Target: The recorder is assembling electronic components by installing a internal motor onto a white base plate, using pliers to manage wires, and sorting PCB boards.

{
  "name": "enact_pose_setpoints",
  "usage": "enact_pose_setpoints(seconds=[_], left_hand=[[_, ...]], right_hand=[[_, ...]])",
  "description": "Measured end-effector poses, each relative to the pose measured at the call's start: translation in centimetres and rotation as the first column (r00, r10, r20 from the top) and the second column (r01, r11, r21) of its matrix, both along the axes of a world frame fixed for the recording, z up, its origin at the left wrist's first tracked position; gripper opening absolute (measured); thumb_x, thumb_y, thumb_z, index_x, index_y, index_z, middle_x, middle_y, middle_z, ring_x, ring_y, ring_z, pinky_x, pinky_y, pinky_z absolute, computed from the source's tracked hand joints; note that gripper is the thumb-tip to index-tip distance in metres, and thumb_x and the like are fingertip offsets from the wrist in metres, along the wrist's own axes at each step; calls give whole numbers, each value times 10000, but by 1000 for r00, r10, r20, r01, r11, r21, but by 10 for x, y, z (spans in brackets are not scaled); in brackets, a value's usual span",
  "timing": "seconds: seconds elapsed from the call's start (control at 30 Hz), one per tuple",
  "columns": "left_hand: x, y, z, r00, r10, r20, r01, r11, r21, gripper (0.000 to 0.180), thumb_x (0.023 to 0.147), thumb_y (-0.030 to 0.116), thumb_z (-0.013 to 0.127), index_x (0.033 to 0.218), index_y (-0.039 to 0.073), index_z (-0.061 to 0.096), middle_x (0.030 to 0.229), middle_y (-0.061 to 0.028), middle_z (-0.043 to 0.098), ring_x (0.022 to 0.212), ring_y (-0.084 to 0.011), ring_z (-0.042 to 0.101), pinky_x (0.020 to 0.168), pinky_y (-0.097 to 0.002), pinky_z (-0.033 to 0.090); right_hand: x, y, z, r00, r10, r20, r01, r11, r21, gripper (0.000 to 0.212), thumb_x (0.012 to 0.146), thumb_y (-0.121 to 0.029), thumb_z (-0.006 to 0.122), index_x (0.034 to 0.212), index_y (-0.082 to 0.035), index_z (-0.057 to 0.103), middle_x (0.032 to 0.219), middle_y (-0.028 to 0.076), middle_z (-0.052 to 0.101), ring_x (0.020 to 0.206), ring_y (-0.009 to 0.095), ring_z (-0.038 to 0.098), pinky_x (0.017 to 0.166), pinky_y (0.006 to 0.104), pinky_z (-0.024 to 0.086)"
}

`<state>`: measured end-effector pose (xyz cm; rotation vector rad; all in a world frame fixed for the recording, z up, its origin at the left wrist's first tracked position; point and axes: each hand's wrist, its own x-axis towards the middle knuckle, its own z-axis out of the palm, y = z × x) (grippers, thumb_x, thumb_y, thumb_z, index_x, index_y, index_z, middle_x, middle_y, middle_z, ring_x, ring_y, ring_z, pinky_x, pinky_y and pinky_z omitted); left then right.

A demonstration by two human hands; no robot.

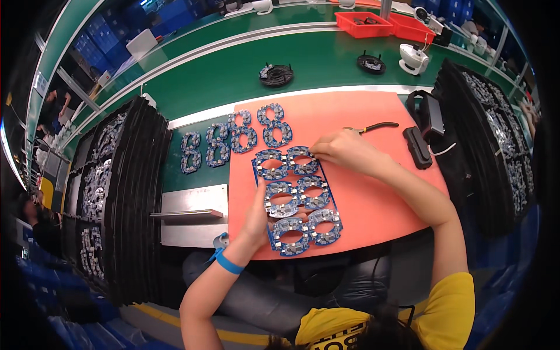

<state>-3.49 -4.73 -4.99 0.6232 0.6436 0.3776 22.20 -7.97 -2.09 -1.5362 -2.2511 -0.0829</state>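
Note:
My left hand [255,220] grips the left edge of a blue circuit board panel [296,196], thumb along its side and fingers partly hidden beneath. The panel is made of several joined ring-shaped boards with large round openings. At its far right corner my right hand [345,150] is closed, fingertips pinching the edge of the board there. Just beyond that hand lie pliers [380,126] with dark, orange-marked handles, their jaws partly hidden by it. Several separate figure-eight circuit boards [274,125] lie beyond the panel and to its left.
An orange-pink mat [373,201] covers the bench. Stacked black trays of boards [125,204] stand left, more trays [487,146] right. A metal plate fixture [194,214] sits left, a black device [417,148] right. Farther off are black round housings [276,75], a white camera [413,59] and red bins [363,25].

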Motion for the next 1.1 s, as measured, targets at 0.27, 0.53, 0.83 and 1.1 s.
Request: enact_pose_setpoints(seconds=[0.27,0.53,0.83,1.1], left_hand=[[4,0,4,1000,-17,-25,19,996,86,707,976,586,225,1308,-14,397,1137,-246,613,866,-345,685,738,-405,604],[-6,6,0,998,38,48,-37,999,-23,644,964,579,334,1345,60,341,1043,-215,635,794,-322,693,695,-404,598],[14,-10,-3,985,140,100,-155,973,171,552,1003,497,315,1449,205,172,1215,-127,519,904,-217,635,655,-370,595],[19,-6,-14,987,105,124,-123,982,141,570,996,522,293,1467,254,114,1180,-155,510,869,-234,635,570,-351,596]], right_hand=[[-1,5,-10,994,-36,101,40,998,-41,123,776,-134,664,881,-70,672,824,50,681,710,226,663,591,352,518],[-10,11,-3,994,-16,-108,12,999,-32,164,797,-197,654,845,-43,622,760,112,655,699,299,649,632,413,494],[-8,-8,-8,949,-100,-299,81,994,-73,135,730,12,688,858,-3,647,778,121,669,682,255,661,761,376,489],[-4,0,-19,908,-146,-394,122,989,-85,128,714,65,662,822,36,600,738,129,655,637,240,673,612,304,526]])
